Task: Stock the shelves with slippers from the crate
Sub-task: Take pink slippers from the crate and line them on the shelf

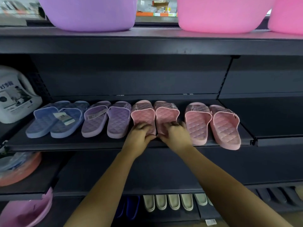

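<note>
Pink slippers (pixel 155 116) lie heel-first under both hands' grip.

The shelf (pixel 65 143) looks like matt dark painted metal. The pink slippers (pixel 213 123) appear to be soft moulded plastic or foam, with quilted diamond embossing and a slight sheen; the purple pair (pixel 106 119) and blue pair (pixel 54 120) share that texture and carry paper tags. The basins above, purple (pixel 88 13) and pink (pixel 221 15), are smooth glossy plastic.
</note>
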Motion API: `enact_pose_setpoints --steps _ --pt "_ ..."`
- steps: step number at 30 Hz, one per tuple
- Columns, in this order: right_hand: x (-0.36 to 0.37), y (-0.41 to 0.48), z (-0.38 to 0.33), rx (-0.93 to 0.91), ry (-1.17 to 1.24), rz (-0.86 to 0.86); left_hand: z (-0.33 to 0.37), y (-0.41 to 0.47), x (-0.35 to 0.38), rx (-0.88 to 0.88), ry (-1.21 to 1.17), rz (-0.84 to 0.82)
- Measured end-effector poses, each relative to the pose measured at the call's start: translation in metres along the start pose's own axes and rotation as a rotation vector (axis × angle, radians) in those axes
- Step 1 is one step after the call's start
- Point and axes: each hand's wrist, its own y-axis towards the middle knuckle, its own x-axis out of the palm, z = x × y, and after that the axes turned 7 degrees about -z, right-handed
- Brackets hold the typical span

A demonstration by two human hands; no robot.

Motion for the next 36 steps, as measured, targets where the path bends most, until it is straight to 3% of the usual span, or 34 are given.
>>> enact_pose_setpoints --steps 11,13,15,18,23,31,36 --pt "-0.010 -0.001 0.010 -0.078 0.161 -0.062 -0.001 0.011 -0.001 -0.084 0.096 -0.020" --pt "-0.019 -0.011 0.026 -0.123 0.247 0.038 0.013 0.013 0.005 -0.058 0.113 0.059" --pt "-0.029 -0.027 0.050 -0.118 0.257 0.263 0.039 0.014 0.014 0.009 0.032 0.127" --pt "-0.037 -0.057 0.096 0.027 0.150 0.462 0.084 0.020 0.031 0.149 -0.002 0.094" --pt "-0.027 -0.089 0.153 0.337 0.062 0.235 0.121 0.029 0.064 0.199 0.029 -0.082" --pt "-0.030 -0.074 0.173 0.223 0.113 0.162 0.130 0.042 0.075 0.133 0.172 -0.062" --pt "-0.034 -0.046 0.180 0.181 0.120 0.012 0.130 0.053 0.080 0.051 0.179 -0.045"
